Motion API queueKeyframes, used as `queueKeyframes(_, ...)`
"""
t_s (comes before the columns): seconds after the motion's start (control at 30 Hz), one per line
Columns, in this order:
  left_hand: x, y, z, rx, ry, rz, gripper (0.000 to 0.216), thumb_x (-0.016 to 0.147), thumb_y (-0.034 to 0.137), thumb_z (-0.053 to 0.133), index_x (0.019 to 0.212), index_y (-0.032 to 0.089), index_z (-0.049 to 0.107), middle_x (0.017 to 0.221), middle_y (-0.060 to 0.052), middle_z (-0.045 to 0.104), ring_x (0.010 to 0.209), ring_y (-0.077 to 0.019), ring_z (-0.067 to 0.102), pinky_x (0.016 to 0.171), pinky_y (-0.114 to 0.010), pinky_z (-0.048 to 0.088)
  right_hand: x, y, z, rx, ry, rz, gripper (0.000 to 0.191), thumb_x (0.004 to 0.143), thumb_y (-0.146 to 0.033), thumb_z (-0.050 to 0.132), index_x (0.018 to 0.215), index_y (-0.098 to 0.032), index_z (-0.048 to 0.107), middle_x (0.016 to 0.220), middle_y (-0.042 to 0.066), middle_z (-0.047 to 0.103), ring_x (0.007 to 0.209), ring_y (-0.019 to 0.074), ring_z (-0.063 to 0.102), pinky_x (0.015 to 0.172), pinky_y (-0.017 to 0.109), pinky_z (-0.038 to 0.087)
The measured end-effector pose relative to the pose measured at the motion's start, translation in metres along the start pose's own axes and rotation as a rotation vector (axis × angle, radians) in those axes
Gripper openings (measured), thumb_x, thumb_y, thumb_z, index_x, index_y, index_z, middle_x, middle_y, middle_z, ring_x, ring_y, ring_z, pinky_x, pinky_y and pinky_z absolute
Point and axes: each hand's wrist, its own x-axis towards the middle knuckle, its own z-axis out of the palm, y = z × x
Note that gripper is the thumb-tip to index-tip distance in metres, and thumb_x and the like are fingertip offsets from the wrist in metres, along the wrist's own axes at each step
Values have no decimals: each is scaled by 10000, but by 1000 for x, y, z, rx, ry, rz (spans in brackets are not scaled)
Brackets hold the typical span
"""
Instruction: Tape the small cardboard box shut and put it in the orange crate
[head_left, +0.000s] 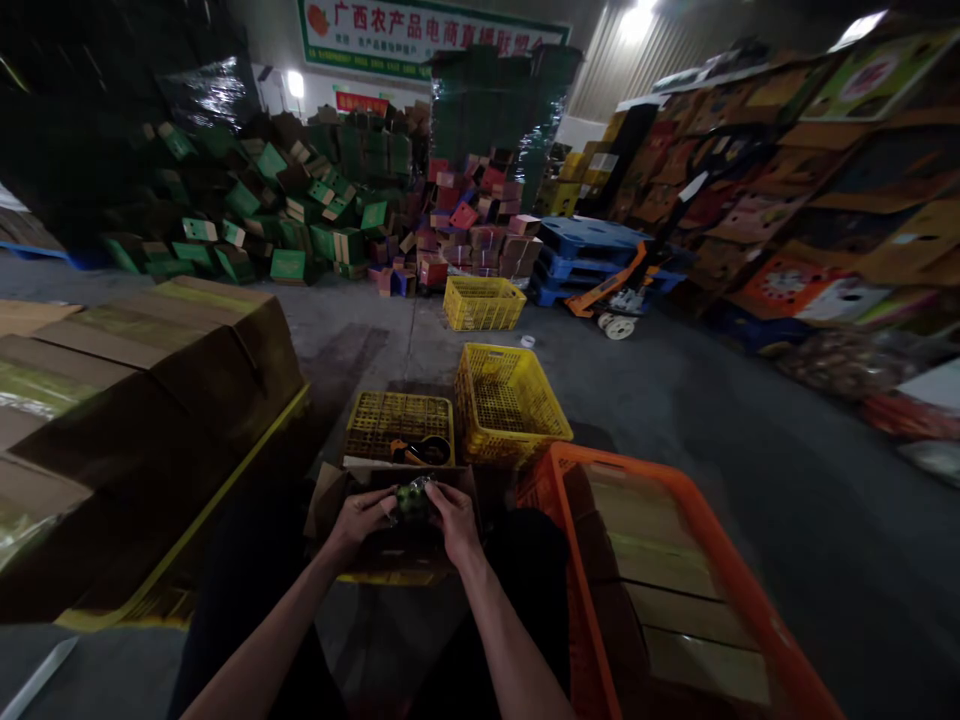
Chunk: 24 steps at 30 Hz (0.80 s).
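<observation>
My left hand (362,518) and my right hand (454,519) meet over an open brown cardboard box (397,555) in front of my knees. Between the fingers of both hands sits a small round green fruit (412,495) in a shiny wrapping. Both hands are closed round it, left from the left side, right from the right. The inside of the box is dark and I cannot make out its contents.
An orange crate (675,590) holding flat cardboard stands at my right. Yellow crates (510,402) (400,427) (484,302) stand ahead. Stacked brown cartons (127,420) rise on my left. Piles of green boxes (247,220), blue pallets (585,250) and a pallet jack (615,300) lie beyond.
</observation>
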Motion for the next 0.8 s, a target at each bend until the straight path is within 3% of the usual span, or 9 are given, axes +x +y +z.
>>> queueKeyframes(0.2,1,3,-4,-56,31,35,590,632,584,861,985,118,773,1053,-133,753,999,-306,706,890,-440,587,3,-2,-2,109,64,5,403,573,-511,893,795,-200,766,777,22,744,682,175,679,572,264,538)
queueKeyframes(0.37,-2,4,3,-38,-24,28,693,665,535,862,1230,174,685,1137,-125,727,1034,-302,693,833,-412,592,-1,-2,1,70,18,16,419,582,-537,882,786,-195,752,751,10,730,666,171,669,582,274,539)
queueKeyframes(0.43,-1,2,4,18,-49,5,730,622,525,887,1222,155,699,1105,-127,738,1000,-315,699,793,-395,593,-2,-1,3,51,0,16,412,600,-543,871,770,-192,740,736,6,721,670,174,663,588,276,538)
queueKeyframes(0.53,3,-1,1,61,-50,-2,674,615,537,882,1134,130,741,1041,-113,752,943,-302,708,773,-375,590,-5,-1,3,39,-27,37,435,627,-551,855,882,-219,738,826,6,733,743,193,675,570,271,535)
queueKeyframes(0.63,6,-3,-3,79,-87,14,637,631,536,870,1118,145,747,1029,-98,754,928,-284,709,764,-354,587,-7,-3,1,-9,-149,87,527,644,-522,858,1082,-262,725,987,21,742,873,214,689,614,275,548)
queueKeyframes(0.73,8,-5,-5,101,-35,35,628,608,574,863,1060,152,756,1015,-101,754,912,-288,711,749,-362,590,-5,-6,-3,-73,-232,77,528,652,-513,853,1084,-229,748,995,42,749,908,228,692,698,301,552)
queueKeyframes(0.8,11,-5,-9,120,30,55,645,615,623,833,1042,147,747,997,-117,754,913,-295,718,781,-394,589,-1,-9,-9,-120,-194,-5,517,676,-540,823,1066,-207,758,979,48,754,915,242,688,743,328,548)
